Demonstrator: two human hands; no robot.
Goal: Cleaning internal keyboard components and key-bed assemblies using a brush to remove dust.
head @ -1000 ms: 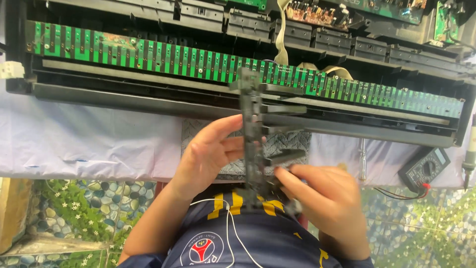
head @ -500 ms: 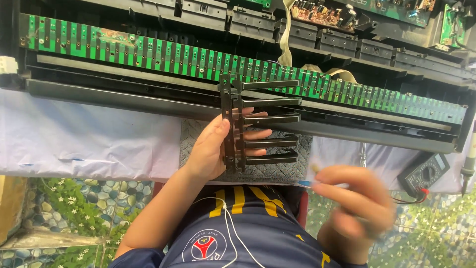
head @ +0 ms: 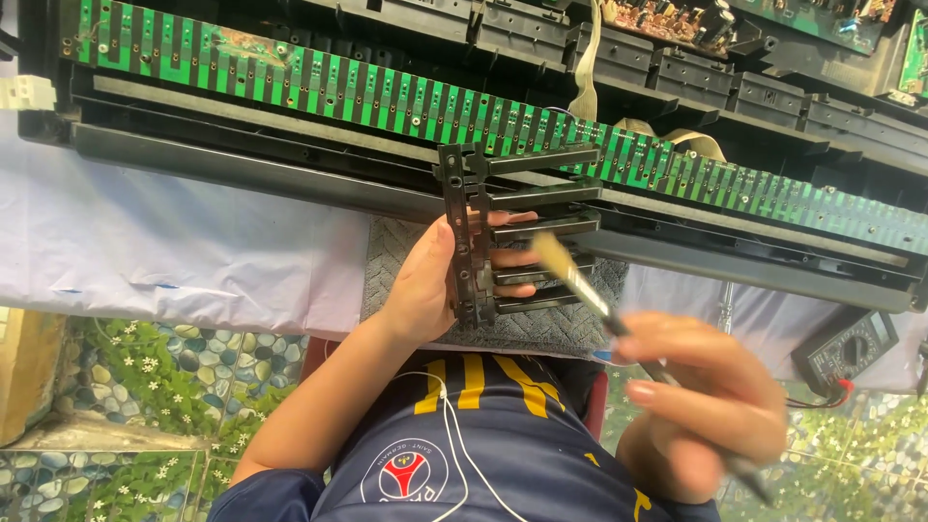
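The right hand now holds a paintbrush, its bristles raised toward the black key strip. A second ago it gripped that strip's lower end; now only the left hand holds it.

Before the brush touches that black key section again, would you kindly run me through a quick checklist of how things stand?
1. Left hand has a firm grip on the black key section: ok, fingers wrap behind it.
2. Right hand holds the brush: ok, though the hand is blurred.
3. Bristle tip aimed at the keys: ok, it lies over the lower keys.
4. Key section held apart from the green circuit board: cannot tell, they overlap in this view.
5. Multimeter out of the way: ok, it lies beyond the right hand.
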